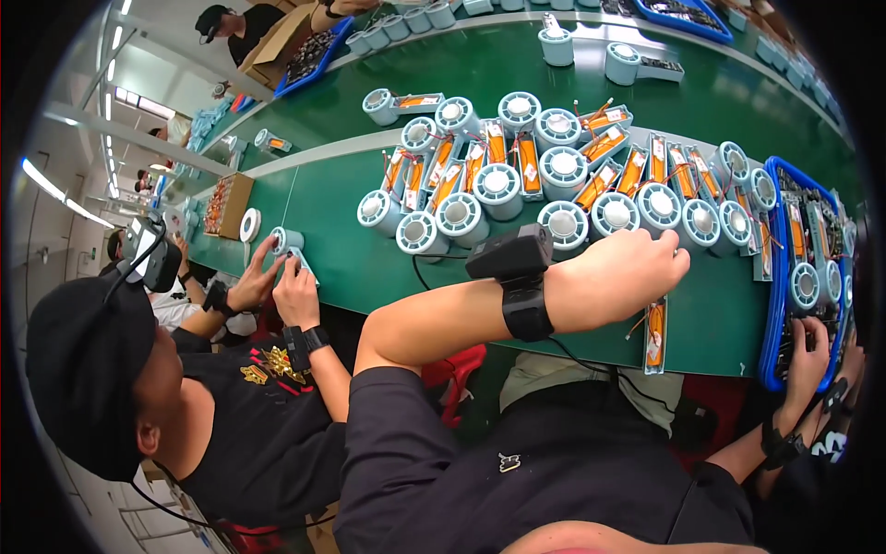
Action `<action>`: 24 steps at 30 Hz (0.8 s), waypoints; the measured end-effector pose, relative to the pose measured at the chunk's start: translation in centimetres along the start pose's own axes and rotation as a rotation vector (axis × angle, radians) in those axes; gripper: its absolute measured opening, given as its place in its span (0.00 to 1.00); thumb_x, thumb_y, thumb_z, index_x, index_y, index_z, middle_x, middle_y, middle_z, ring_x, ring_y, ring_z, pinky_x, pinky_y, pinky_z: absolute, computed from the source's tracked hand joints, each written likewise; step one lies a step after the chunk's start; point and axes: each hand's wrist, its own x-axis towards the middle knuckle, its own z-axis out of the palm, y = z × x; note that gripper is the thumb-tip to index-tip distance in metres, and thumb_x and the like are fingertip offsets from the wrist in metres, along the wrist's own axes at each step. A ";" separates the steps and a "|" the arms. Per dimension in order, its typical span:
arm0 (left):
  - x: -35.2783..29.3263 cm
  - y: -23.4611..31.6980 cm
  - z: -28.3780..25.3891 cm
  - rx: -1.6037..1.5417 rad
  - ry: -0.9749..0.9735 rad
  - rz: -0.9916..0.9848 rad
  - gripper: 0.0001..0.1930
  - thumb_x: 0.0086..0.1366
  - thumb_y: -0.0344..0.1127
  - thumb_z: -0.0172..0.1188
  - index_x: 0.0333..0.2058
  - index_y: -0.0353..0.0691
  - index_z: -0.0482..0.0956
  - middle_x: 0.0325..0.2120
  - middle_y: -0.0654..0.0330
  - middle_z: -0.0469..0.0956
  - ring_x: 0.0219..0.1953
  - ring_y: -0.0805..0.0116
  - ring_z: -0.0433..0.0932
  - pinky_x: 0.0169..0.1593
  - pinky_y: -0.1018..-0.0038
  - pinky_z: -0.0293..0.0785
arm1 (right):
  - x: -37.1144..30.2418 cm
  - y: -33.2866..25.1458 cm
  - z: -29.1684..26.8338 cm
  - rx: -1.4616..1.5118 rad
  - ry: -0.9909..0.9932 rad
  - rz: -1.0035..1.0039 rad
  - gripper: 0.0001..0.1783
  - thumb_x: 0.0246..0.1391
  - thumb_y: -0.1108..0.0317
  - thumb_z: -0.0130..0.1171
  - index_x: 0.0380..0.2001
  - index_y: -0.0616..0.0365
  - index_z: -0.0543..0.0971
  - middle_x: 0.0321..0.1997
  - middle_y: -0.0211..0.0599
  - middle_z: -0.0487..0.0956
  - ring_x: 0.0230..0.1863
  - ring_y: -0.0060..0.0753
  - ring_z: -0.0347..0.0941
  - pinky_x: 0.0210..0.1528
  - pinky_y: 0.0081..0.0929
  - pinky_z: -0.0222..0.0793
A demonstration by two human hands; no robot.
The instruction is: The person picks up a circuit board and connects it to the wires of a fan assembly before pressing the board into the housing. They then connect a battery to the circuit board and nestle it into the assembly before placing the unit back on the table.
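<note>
My left hand (616, 279) is closed, its back turned up, over the near part of the green bench. From under it sticks the handle of a light blue handheld fan (654, 340), its orange battery showing; the fan's head is hidden by the hand. At the right, my right hand (808, 358) reaches into a blue tray (773, 314) of small black parts (812, 208), fingers bent together. What its fingertips pinch cannot be made out. Just beyond my left hand stand several round light blue fan housings (615, 214) with open battery handles.
A co-worker on the left handles a fan housing (288, 242) with both hands. Another person's hand (851, 365) is close to mine at the right. A white tape roll (250, 224) and a cardboard box (231, 205) stand at the left. A metal rail (323, 146) crosses behind the housings.
</note>
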 end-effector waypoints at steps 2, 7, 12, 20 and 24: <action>0.0 0.0 0.2 0.028 0.020 0.017 0.12 0.56 0.27 0.64 0.39 0.33 0.77 0.37 0.52 0.78 0.34 0.57 0.84 0.34 0.64 0.81 | 0.3 -0.1 0.1 0.047 0.010 -0.012 0.12 0.68 0.69 0.58 0.48 0.68 0.78 0.46 0.35 0.81 0.50 0.23 0.74 0.56 0.20 0.67; 0.4 -0.1 0.0 -0.020 0.075 -0.007 0.14 0.59 0.25 0.60 0.45 0.33 0.75 0.37 0.51 0.77 0.35 0.55 0.84 0.34 0.63 0.82 | 0.3 1.6 -2.7 0.185 -0.025 -0.143 0.12 0.68 0.74 0.56 0.50 0.68 0.79 0.51 0.38 0.82 0.54 0.29 0.76 0.60 0.24 0.68; -0.1 -0.4 -0.4 -0.061 0.033 -0.006 0.21 0.62 0.25 0.59 0.54 0.39 0.73 0.51 0.48 0.75 0.37 0.50 0.83 0.37 0.62 0.82 | -0.4 -5.7 -3.8 0.048 -0.212 -0.099 0.14 0.67 0.69 0.57 0.49 0.67 0.81 0.52 0.39 0.83 0.55 0.31 0.77 0.62 0.26 0.68; -1.0 2.2 -1.6 -0.091 0.148 -0.165 0.27 0.55 0.25 0.70 0.55 0.43 0.78 0.59 0.55 0.75 0.36 0.58 0.84 0.38 0.64 0.81 | -1.0 -6.3 -2.3 0.001 -0.189 -0.289 0.16 0.59 0.79 0.57 0.51 0.63 0.79 0.52 0.42 0.82 0.58 0.39 0.76 0.63 0.29 0.67; -1.2 0.9 -1.0 -0.268 0.321 -0.021 0.08 0.51 0.31 0.64 0.31 0.37 0.77 0.37 0.53 0.78 0.36 0.58 0.82 0.36 0.65 0.78 | -1.1 -0.8 -4.6 0.195 -0.139 -0.133 0.21 0.64 0.81 0.53 0.59 0.64 0.76 0.62 0.43 0.78 0.63 0.37 0.74 0.67 0.31 0.67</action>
